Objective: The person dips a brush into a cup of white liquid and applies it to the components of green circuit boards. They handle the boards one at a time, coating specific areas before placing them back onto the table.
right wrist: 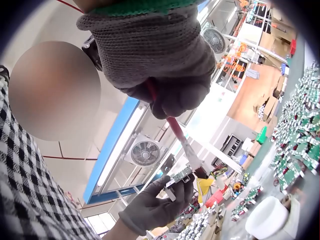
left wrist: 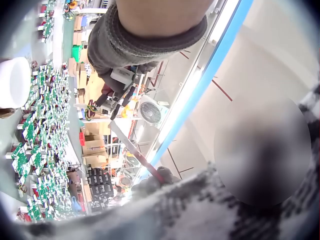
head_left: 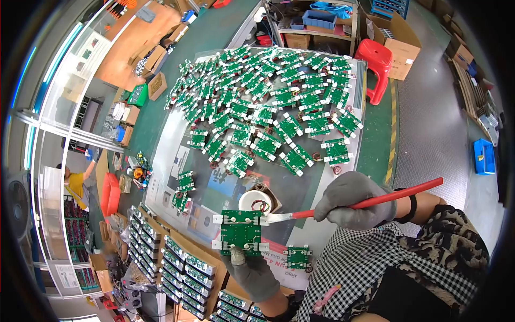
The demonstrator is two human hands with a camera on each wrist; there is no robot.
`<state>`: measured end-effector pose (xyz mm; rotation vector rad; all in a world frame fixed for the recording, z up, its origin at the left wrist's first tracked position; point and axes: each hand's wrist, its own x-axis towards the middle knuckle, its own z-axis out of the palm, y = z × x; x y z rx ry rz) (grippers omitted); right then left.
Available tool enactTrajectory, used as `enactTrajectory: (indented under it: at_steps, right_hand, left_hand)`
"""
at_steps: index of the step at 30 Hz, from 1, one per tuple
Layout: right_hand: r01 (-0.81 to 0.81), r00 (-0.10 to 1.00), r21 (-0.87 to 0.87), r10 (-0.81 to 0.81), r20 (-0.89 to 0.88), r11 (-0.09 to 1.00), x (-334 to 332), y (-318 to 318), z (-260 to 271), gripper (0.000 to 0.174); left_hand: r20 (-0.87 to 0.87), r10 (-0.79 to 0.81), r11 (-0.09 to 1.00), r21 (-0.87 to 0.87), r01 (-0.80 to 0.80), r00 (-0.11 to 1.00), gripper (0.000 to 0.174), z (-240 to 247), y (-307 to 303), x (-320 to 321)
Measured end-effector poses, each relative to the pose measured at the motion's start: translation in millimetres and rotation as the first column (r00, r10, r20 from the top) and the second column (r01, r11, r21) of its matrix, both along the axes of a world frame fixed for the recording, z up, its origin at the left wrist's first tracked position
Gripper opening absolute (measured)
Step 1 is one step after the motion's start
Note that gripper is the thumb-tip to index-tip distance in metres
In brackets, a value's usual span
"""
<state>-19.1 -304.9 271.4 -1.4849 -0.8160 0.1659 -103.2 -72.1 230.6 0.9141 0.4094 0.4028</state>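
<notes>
My gloved left hand (head_left: 249,273) grips a green circuit board (head_left: 240,232) by its near edge, thumb over the face. White terminal tabs stick out at the board's corners. The gloved right hand (head_left: 357,201) holds a brush (head_left: 397,194) by its long red handle. Its whitish-smeared end reaches the board's upper right tab, and dark bristles (right wrist: 201,173) show in the right wrist view. Just beyond the board stands a white round tub (head_left: 251,200), with reddish wires in front of it. Another green board (head_left: 298,257) lies on the table to the right of the left hand.
Many green boards (head_left: 263,115) with wires cover the table's far half. Two more boards (head_left: 185,181) lie at left. Cardboard trays (head_left: 214,252) of upright boards line the near left. A red stool (head_left: 375,56) stands by the far right corner. A person (head_left: 80,182) is at far left.
</notes>
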Motion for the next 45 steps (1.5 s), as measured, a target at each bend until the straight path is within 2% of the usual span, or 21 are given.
enactTrajectory:
  at_steps: [8, 10, 12, 14, 16, 18, 20, 22, 24, 25, 28, 30, 32, 34, 35, 37, 38, 40, 41, 44, 45]
  right_hand:
    - [0.01, 0.987, -0.091, -0.025, -0.158, 0.996, -3, -22, -8, 0.014]
    - [0.161, 0.981, -0.133, -0.174, -0.088, 0.978, -2, -35, -14, 0.016]
    - [0.236, 0.927, -0.15, -0.268, -0.262, 0.96, -3, -51, -13, 0.021]
    - [0.314, 0.888, -0.087, -0.325, -0.325, 0.945, -2, -57, -7, 0.021]
    - [0.328, 0.881, -0.084, -0.337, -0.333, 0.941, -2, -58, -8, 0.022]
    - [0.339, 0.873, -0.076, -0.344, -0.345, 0.938, -3, -56, -8, 0.022]
    - [0.334, 0.877, -0.052, -0.331, -0.349, 0.941, -3, -50, -8, 0.022]
    - [0.335, 0.868, -0.063, -0.334, -0.366, 0.94, -4, -47, -9, 0.021]
    - [0.33, 0.861, -0.074, -0.332, -0.385, 0.941, -3, -44, -9, 0.021]
    - [0.337, 0.866, -0.077, -0.341, -0.366, 0.939, -3, -43, -8, 0.021]
    - [0.339, 0.863, -0.103, -0.352, -0.362, 0.935, -3, -41, -8, 0.021]
    - [0.335, 0.853, -0.125, -0.358, -0.381, 0.934, -2, -41, -16, 0.021]
    - [0.312, 0.831, -0.117, -0.33, -0.448, 0.943, 1, -41, -23, 0.02]
    - [0.28, 0.829, -0.114, -0.3, -0.471, 0.953, 5, -34, -27, 0.02]
    - [0.25, 0.831, -0.106, -0.269, -0.487, 0.962, 7, -30, -28, 0.02]
    - [0.207, 0.812, -0.072, -0.213, -0.544, 0.976, 9, -19, -28, 0.019]
    - [0.202, 0.814, -0.067, -0.205, -0.543, 0.977, 8, -12, -26, 0.019]
    - [0.124, 0.808, -0.099, -0.158, -0.567, 0.987, 9, -2, -23, 0.018]
    - [0.062, 0.825, -0.065, -0.088, -0.558, 0.996, 10, 0, -23, 0.02]
    - [0.006, 0.773, 0.017, 0.006, -0.634, 1.0, 12, 12, -27, 0.022]
    - [-0.047, 0.755, 0.004, 0.038, -0.655, 0.999, 15, 15, -30, 0.024]
  left_hand:
    - [-0.007, -0.076, 0.995, -0.066, 0.075, 0.997, 0.043, -20, -2, 10]
    - [-0.006, -0.177, 0.983, -0.054, 0.176, 0.984, 0.036, -26, -7, 18]
    - [-0.121, -0.339, 0.941, -0.067, 0.333, 0.933, 0.033, -30, -18, 28]
    - [-0.212, -0.47, 0.88, -0.183, 0.437, 0.857, 0.035, -84, -24, 28]
    - [-0.26, -0.548, 0.825, -0.011, 0.565, 0.795, 0.032, -139, -42, 31]
    - [-0.345, -0.511, 0.857, -0.282, 0.432, 0.788, 0.028, -172, -69, 44]
    - [-0.36, -0.553, 0.826, -0.354, 0.439, 0.751, 0.031, -195, -90, 54]
    - [-0.41, -0.574, 0.816, -0.35, 0.459, 0.709, 0.037, -216, -105, 64]
    - [-0.385, -0.589, 0.774, -0.017, 0.633, 0.71, 0.048, -233, -111, 66]
    - [-0.639, -0.515, 0.583, 0.227, 0.78, 0.571, 0.05, -233, -102, 65]
    - [-0.659, -0.484, 0.494, 0.337, 0.802, 0.576, 0.043, -178, -62, 40]
    - [-0.562, -0.567, 0.601, 0.219, 0.769, 0.603, 0.04, -168, -12, 13]
    - [-0.648, -0.504, 0.587, 0.227, 0.777, 0.57, 0.039, -177, 43, -27]
    - [-0.859, -0.331, 0.474, 0.207, 0.856, 0.391, 0.044, -161, 67, -57]
    - [-0.864, -0.318, 0.485, 0.205, 0.85, 0.39, 0.044, -161, 70, -73]
    - [-0.96, -0.083, 0.246, 0.242, 0.939, 0.269, 0.05, -168, 64, -101]
    - [-0.959, -0.077, 0.251, 0.245, 0.937, 0.271, 0.05, -179, 61, -118]
    - [-0.943, 0.009, 0.493, 0.294, 0.819, 0.332, 0.06, -195, 50, -139]
    - [-0.954, 0.038, 0.546, 0.27, 0.793, 0.298, 0.064, -190, 43, -143]
    - [-0.941, 0.034, 0.601, 0.288, 0.745, 0.336, 0.055, -199, 31, -154]
    - [-0.904, 0.025, 0.64, 0.342, 0.688, 0.426, 0.047, -209, 30, -156]
